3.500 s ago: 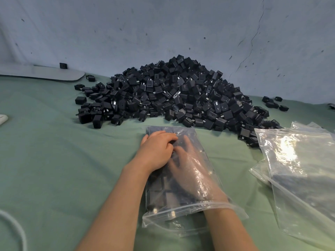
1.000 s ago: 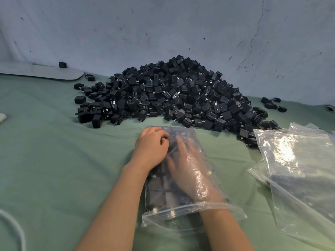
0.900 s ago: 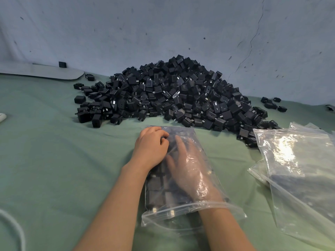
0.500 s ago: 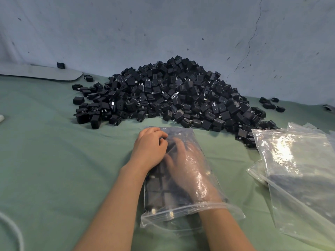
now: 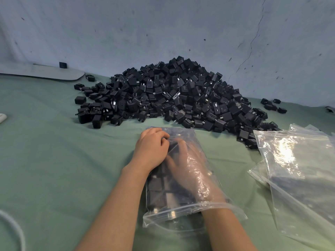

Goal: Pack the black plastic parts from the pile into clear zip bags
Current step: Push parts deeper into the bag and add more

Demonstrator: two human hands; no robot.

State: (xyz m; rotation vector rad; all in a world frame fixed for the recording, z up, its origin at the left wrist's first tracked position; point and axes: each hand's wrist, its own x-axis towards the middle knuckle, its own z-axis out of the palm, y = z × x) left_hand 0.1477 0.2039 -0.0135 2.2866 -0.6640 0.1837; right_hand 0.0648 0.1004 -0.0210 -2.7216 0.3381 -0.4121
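Packing stage, head view. 1 clear zip bag (image 5: 184, 132) lies flat on the green worktop (image 5: 63, 160) with its open mouth toward the person, so the right hand (image 5: 188, 171) can enter to the wrist. Its grip is apart, fingers stretched flat over the black plastic parts (image 5: 157, 189) already inside, probably to level them into rows. The left hand (image 5: 152, 151) stays outside, and its grip is clamped with curled fingers on the film at the bag's far left corner. This apparently pins the bag so that it does not slide while the inner hand works. The pile (image 5: 174, 95) of unpacked parts sits just beyond both grips against the wall (image 5: 163, 24), near enough for the next handful. Spare bags (image 5: 297, 160) lie to the right of the right grip, apart from the bag in use. Judging by the pile, most of the task remains.
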